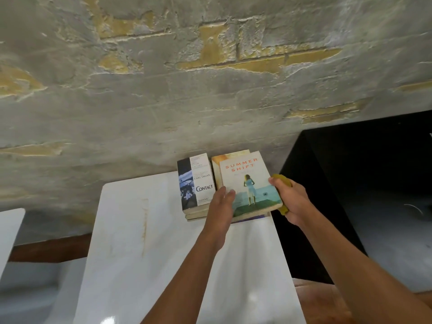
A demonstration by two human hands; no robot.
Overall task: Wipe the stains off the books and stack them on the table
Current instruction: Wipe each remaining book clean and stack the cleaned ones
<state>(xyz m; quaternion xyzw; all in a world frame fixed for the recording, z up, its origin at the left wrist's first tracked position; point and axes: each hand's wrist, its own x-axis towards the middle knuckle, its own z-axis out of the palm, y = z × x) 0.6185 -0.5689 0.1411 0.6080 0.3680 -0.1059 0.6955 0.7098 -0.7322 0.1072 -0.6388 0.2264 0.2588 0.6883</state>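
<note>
Light, bendy paperback "Summer Shift" [249,183]: left hand [221,206] flat on its edge, right hand [291,199] pinching it with yellow cloth [284,181] — best held by both sides.

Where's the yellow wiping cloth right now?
In the head view, the yellow cloth is bunched in the right hand, pressed against the right edge of the Summer Shift book near the table's far right corner.
</note>
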